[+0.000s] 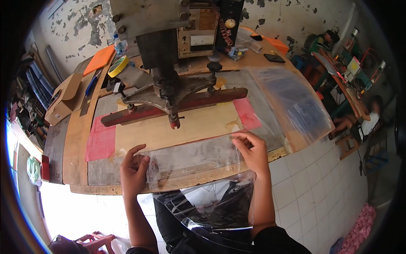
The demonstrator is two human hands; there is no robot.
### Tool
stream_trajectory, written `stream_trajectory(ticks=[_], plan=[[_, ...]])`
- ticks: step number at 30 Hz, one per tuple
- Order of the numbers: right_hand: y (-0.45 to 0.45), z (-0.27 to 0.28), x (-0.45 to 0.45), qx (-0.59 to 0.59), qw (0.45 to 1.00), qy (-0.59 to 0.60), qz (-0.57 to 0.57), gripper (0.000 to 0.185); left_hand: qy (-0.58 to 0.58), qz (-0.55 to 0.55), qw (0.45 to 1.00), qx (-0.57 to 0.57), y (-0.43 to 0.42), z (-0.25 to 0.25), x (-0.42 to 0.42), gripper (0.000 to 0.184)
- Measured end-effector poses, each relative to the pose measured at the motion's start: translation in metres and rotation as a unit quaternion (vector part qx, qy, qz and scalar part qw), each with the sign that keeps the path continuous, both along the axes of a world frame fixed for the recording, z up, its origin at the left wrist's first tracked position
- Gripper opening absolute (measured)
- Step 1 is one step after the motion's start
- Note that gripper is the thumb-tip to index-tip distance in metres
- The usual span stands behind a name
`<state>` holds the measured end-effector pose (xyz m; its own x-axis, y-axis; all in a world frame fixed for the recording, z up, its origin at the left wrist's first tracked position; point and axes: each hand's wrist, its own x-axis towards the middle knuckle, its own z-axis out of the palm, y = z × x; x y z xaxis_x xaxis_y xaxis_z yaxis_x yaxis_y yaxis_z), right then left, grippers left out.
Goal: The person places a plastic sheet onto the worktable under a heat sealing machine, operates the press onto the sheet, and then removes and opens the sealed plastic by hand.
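A clear plastic sheet [207, 207] hangs between my hands, over the table's front edge and down across my lap. My right hand [253, 152] pinches its upper right corner between thumb and fingertips, just above the grey plate [203, 148]. On the other side my left hand [135, 169] is curled at the sheet's left edge, index finger and thumb slightly apart, with the other fingers closed on the film. Beyond my hands lies a yellowish panel [182, 131] with pink strips [101, 137] at its ends. A long red-edged bar [211, 101] of the press [165, 86] stands above it.
A stack of clear plastic sheets [292, 101] lies at the right. Yellow tape [118, 67], a cardboard box [63, 99], a blue cutter [91, 84] and a phone [274, 58] are on the table. Two people sit at another workbench [334, 72] at right.
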<state>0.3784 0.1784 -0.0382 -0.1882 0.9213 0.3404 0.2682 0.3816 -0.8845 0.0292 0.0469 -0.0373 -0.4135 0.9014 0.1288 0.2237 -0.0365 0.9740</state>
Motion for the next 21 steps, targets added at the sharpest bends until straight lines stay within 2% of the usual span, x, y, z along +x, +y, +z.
stream_trajectory(ticks=[21], plan=[[0.0007,-0.0003,-0.0006,0.022,1.000,-0.010,0.001,0.014,-0.018,-0.012,1.000,-0.015,-0.0014,0.0011,-0.0015,0.039]])
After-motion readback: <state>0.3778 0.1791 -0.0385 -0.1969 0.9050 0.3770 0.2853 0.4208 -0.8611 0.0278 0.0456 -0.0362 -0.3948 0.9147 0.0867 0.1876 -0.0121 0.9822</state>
